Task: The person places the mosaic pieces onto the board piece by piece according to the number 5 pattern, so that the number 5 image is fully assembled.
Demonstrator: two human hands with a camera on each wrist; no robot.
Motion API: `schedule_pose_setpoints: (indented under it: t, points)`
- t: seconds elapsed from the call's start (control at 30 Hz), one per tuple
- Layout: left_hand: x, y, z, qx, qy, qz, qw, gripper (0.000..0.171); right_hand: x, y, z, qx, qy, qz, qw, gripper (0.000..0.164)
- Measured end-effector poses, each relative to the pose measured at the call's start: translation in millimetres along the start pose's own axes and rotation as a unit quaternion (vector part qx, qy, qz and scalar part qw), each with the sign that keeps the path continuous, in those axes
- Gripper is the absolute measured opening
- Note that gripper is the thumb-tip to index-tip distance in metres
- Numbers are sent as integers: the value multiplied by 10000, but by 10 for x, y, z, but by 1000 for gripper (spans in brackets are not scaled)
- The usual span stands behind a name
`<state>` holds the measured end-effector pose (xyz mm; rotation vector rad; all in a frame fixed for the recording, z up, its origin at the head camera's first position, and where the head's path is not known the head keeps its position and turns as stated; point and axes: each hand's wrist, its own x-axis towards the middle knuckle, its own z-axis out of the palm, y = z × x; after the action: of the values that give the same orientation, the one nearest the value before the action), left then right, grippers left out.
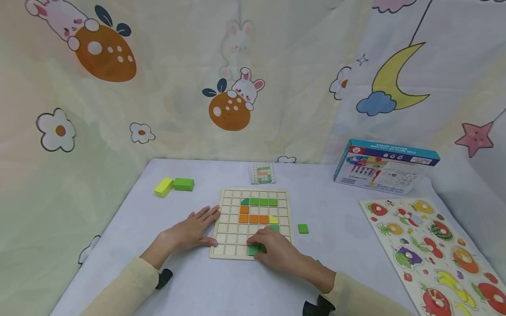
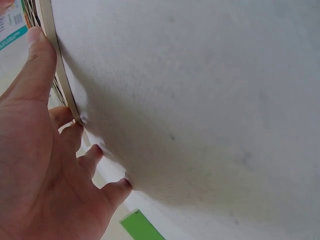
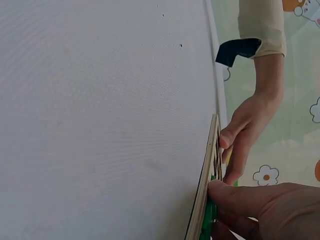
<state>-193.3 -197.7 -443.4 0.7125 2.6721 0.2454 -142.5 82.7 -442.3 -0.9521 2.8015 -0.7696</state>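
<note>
A wooden grid board [image 1: 229, 237] lies on the table with green, orange and yellow tiles in some squares. Along its left edge my left hand [image 1: 193, 230] rests with fingers spread, the thumb at the lower corner; in the left wrist view, the left hand [image 2: 55, 150] touches the board's side [image 2: 62, 75]. Over the board's near edge, my right hand [image 1: 278, 250] pinches a green tile [image 1: 261, 249] between thumb and fingers, beside another green tile [image 1: 252, 250]. In the right wrist view, the right thumb [image 3: 225, 195] touches green at the board's edge; its fingers are partly hidden.
A loose green tile [image 1: 303, 228] lies right of the board. Yellow [image 1: 164, 187] and green blocks [image 1: 183, 184] stand back left. A small pattern card [image 1: 262, 174] lies behind the board. Toward the right are a box [image 1: 387, 169] and a fruit puzzle sheet [image 1: 424, 245].
</note>
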Motion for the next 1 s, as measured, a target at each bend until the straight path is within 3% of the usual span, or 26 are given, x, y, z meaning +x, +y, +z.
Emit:
schedule_pose_setpoints:
  t: [0.27, 0.43, 0.6, 0.77, 0.87, 1.0]
  points:
    - [-25, 18, -33, -74, 54, 76, 9999, 94, 55, 22, 6, 313, -71, 73, 9995, 33]
    - [-21, 13, -16, -38, 64, 73, 9999, 94, -36, 120, -98, 639, 24, -31, 9979, 34]
    - [-12, 11, -3, 61, 59, 62, 9999, 94, -327, 417, -393, 875, 220, 72, 9959, 36]
    - [-12, 11, -14, 49, 58, 92, 9999, 93, -770, 773, -654, 794, -80, 556, 9953, 36]
    - [-12, 9, -22, 67, 53, 99, 9999, 94, -1004, 917, -686, 740, -200, 677, 9948, 37]
    - [-11, 3, -13, 67, 82, 111, 9999, 93, -1196, 982, -591, 587, 101, 668, 9960, 43]
